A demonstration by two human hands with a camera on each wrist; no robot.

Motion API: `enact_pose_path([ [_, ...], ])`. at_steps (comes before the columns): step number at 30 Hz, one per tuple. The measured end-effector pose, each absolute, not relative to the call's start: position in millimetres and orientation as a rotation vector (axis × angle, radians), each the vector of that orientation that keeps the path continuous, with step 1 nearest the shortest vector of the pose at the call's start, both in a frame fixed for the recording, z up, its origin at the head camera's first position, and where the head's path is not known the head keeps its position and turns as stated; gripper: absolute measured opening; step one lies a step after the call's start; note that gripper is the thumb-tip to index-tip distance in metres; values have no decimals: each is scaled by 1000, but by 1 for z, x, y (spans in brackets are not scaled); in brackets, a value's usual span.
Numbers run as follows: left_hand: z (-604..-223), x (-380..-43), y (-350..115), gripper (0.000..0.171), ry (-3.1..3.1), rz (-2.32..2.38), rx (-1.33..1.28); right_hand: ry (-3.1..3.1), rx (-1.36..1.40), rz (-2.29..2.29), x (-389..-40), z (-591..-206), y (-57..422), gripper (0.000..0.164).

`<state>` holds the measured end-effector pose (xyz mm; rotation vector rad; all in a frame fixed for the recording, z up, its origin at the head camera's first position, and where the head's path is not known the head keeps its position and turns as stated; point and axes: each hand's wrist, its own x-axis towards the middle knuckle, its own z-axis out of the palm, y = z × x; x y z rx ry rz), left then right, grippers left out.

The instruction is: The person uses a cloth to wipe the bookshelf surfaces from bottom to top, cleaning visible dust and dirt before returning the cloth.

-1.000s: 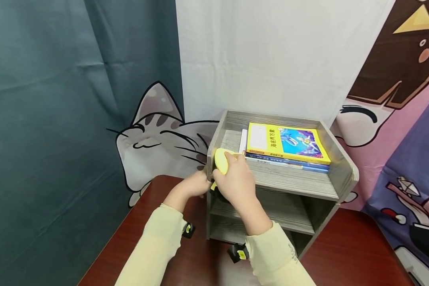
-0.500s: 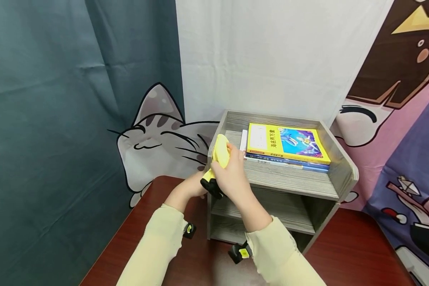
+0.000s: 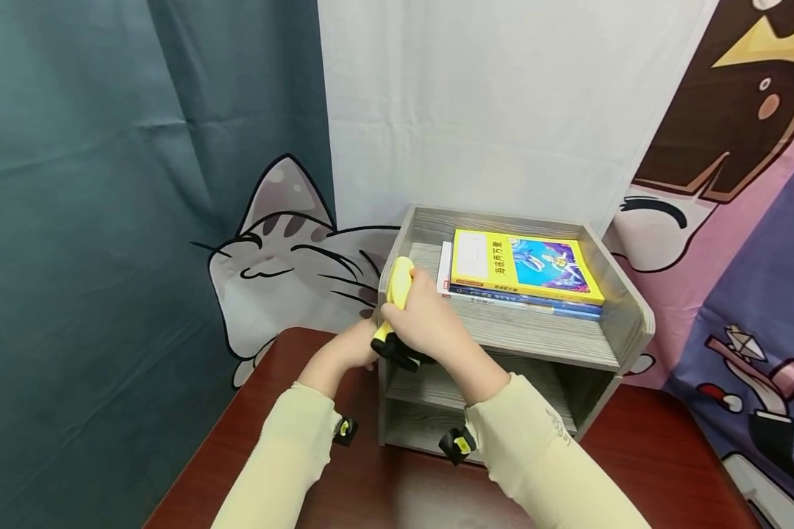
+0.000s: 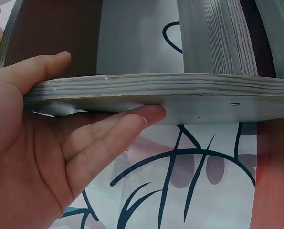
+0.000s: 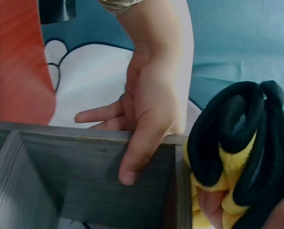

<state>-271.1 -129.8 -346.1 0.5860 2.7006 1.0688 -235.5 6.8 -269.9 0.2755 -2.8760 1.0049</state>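
A small grey wood-grain shelf unit (image 3: 536, 334) stands on the reddish-brown table. At its left side panel, my left hand (image 3: 352, 345) grips the edge, the thumb on the inner face and the fingers (image 4: 113, 133) flat along the outer face. My right hand (image 3: 430, 312) holds a bunched yellow cloth (image 3: 399, 283) with black trim on the top of that same panel. In the right wrist view, the cloth's black folds (image 5: 237, 124) hang beside the panel, and only part of the right hand shows.
Several books lie stacked on the top shelf, a yellow-covered book (image 3: 526, 264) uppermost. Lower compartments (image 3: 437, 422) open toward me. The table (image 3: 265, 411) extends to both sides. A printed curtain (image 3: 258, 279) hangs close behind.
My right hand slid the cloth up along the left panel's top, then slightly back down toward me, with its black trim coming into sight. The left hand keeps its hold; the view shifted slightly.
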Motion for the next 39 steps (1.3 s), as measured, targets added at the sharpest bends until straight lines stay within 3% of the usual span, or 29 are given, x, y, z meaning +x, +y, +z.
enact_pose_path([
  [6, -345, -270, -132, 39, 2722, 1035, 613, -2852, 262, 1135, -248, -272, 6, 77],
  [12, -346, -271, -133, 61, 2693, 1066, 635, -2912, 282, 870, -258, -268, 7, 76],
  [20, -348, -272, -132, 38, 2715, 1088, 634, -3064, 356, 371, -266, -260, 9, 62],
  [24, -350, -272, -130, 36, 2710, 1073, 646, -3068, 394, 114, -267, -250, 10, 52],
  [30, -352, -273, -128, 40, 2717, 1053, 613, -3114, 461, 368, -276, -244, 15, 30],
  [39, -352, -274, -129, 39, 2707, 1086, 559, -3117, 516, 760, -291, -254, 18, 30],
])
